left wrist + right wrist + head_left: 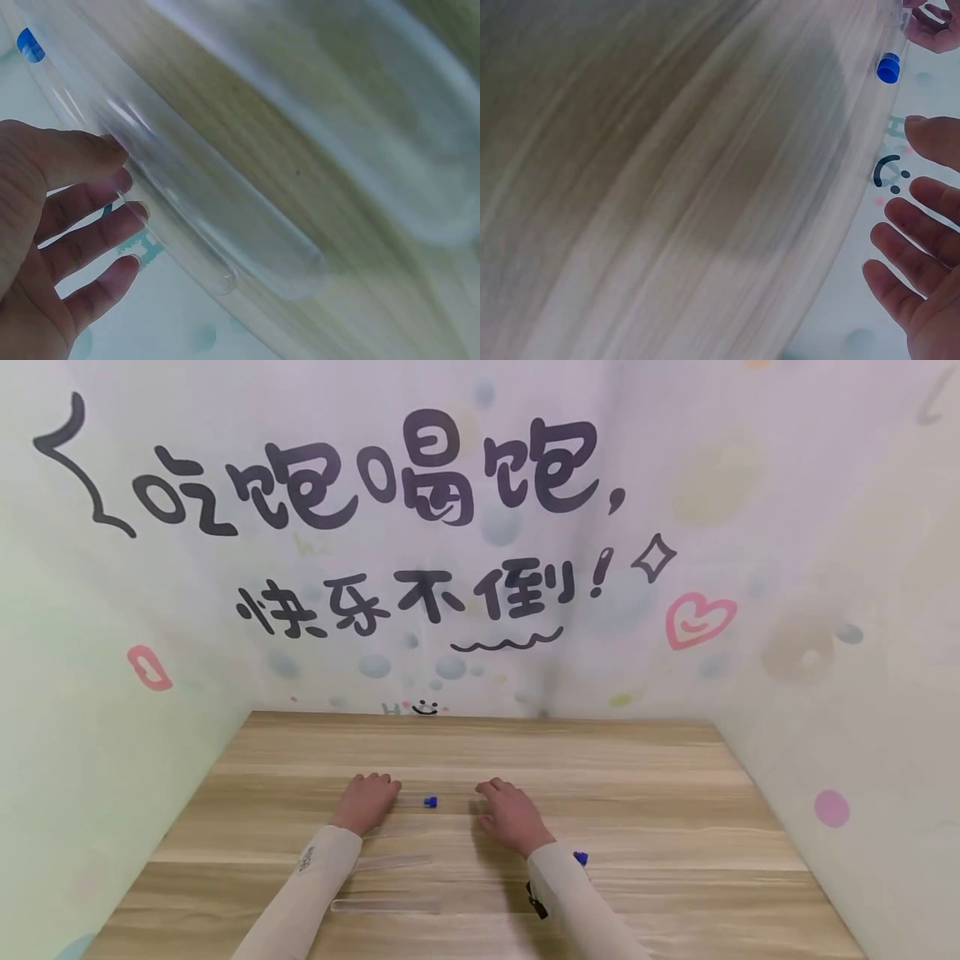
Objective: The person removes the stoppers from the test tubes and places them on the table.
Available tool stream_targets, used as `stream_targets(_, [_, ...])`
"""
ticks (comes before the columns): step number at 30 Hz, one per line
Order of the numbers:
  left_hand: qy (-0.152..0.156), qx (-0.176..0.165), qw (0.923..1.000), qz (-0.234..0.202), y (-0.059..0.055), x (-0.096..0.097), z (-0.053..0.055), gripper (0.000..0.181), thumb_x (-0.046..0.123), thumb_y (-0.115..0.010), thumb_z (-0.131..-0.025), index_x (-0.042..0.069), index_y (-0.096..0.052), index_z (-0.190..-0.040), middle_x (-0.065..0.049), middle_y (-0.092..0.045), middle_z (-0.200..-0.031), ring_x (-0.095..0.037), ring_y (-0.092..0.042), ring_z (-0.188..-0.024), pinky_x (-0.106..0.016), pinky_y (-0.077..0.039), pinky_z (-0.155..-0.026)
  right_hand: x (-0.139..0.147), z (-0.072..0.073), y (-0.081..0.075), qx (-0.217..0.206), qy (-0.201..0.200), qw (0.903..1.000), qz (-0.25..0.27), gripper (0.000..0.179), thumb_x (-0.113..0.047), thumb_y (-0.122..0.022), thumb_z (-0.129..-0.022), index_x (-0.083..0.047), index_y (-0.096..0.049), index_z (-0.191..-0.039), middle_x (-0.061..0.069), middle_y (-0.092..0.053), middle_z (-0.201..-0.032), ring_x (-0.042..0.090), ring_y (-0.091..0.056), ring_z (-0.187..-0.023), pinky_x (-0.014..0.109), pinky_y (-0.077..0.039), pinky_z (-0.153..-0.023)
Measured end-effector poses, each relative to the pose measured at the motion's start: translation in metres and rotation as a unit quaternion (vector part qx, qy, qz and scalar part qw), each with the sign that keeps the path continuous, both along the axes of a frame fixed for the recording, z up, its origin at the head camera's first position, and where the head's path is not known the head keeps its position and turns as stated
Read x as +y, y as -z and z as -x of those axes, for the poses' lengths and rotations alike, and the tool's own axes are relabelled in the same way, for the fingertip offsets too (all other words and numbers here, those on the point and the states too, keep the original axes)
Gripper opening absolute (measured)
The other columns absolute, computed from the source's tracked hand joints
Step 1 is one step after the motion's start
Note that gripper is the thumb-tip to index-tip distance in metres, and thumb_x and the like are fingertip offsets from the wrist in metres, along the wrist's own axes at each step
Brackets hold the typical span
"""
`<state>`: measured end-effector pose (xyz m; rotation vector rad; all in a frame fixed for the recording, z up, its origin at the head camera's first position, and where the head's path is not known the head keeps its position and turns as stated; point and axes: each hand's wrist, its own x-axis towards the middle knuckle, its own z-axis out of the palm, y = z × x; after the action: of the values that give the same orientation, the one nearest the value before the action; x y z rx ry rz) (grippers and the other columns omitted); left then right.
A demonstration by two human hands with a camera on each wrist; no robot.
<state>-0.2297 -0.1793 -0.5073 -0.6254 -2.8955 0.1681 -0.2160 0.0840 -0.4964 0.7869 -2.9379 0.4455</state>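
Observation:
My left hand [366, 802] is at the far left-middle of the table, over a clear test tube with a blue cap [430, 802] pointing right. In the left wrist view the thumb and index finger [124, 178] pinch this tube [176, 229] on its sides; the other fingers stay loosely spread. Nearer me lie more clear uncapped tubes [390, 862], one with its rounded end [300, 274] showing. My right hand [513, 814] hovers right of the blue cap, fingers apart and holding nothing, as the right wrist view [922, 247] shows.
Another blue cap [581, 857] sits just right of my right forearm; whether a tube is attached is hidden. A further clear tube [386, 907] lies closer to me. The wooden table [675, 793] meets printed walls [480, 677] behind and at both sides.

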Motion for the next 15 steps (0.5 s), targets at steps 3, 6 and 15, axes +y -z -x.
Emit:
stream_targets(3, [0.009,0.007,0.9999,-0.002,-0.003,0.002,-0.002,0.013,-0.002,-0.067,-0.082,0.008,-0.067,-0.09,-0.008,-0.067,-0.085,-0.025,-0.063,-0.077,-0.044,-0.052,-0.073,0.0,-0.002,-0.002,0.001,0.001,1.0,0.005,0.039,-0.021,-0.068,-0.086,-0.006,-0.057,-0.12,0.009,-0.062,-0.113,0.024,-0.061,-0.103,0.04,-0.051,-0.088])
stream_targets(6, [0.017,0.011,0.9998,-0.002,-0.008,0.005,-0.004,0.014,-0.003,-0.067,-0.082,0.007,-0.067,-0.091,-0.008,-0.067,-0.085,-0.026,-0.063,-0.077,-0.044,-0.052,-0.072,0.001,-0.003,-0.003,0.0,0.003,1.0,0.008,0.039,-0.021,-0.068,-0.086,-0.006,-0.057,-0.12,0.009,-0.062,-0.113,0.024,-0.061,-0.103,0.04,-0.05,-0.089])
stream_targets(15, [0.022,0.034,0.9992,0.003,-0.011,0.012,-0.01,0.016,-0.002,-0.068,-0.08,0.009,-0.066,-0.091,-0.006,-0.067,-0.084,-0.023,-0.063,-0.076,-0.039,-0.051,-0.069,-0.001,-0.002,-0.002,0.011,-0.008,0.9999,0.009,0.039,-0.021,-0.07,-0.085,-0.006,-0.058,-0.119,0.008,-0.063,-0.112,0.024,-0.062,-0.102,0.039,-0.051,-0.088])
